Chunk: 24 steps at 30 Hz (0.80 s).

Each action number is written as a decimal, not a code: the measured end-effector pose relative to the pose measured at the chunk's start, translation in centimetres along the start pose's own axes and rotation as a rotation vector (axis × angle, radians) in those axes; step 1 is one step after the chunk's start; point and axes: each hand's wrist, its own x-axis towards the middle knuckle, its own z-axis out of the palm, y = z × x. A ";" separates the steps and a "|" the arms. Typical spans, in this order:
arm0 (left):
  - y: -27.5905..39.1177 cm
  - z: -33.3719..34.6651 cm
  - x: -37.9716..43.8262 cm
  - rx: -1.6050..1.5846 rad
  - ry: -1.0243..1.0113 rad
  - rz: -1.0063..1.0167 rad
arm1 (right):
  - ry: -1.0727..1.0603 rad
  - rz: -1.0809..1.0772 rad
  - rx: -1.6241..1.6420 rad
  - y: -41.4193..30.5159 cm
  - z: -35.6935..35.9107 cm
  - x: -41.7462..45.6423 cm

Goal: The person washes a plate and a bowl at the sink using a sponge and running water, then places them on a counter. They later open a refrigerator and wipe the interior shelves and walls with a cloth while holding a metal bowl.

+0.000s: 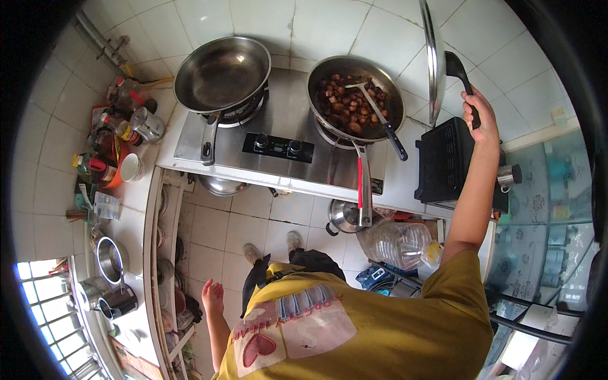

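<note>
My right hand (483, 114) grips the black handle (458, 66) of a pan lid (433, 61). The lid is raised on edge at the right of the stove, apart from both pans. My left hand (213, 295) hangs low beside my body with nothing in it. On the right burner stands a frying pan (400, 114) of browned, glossy food chunks (349, 107). A metal spatula (377, 110) rests in it, its black handle across the rim. A second frying pan (218, 71), with nothing in it, stands on the left burner.
A black countertop oven (441, 159) stands right of the stove (285, 118). Sauce bottles (102, 166), a metal canister (147, 124) and white bowls (131, 167) crowd the left counter. A large plastic jug (399, 242) and a lidded pot (344, 216) are below the stove counter.
</note>
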 end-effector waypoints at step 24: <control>-2.8 -2.1 -1.3 -0.038 0.075 -0.048 | -0.066 -0.088 -0.728 13.2 11.3 4.4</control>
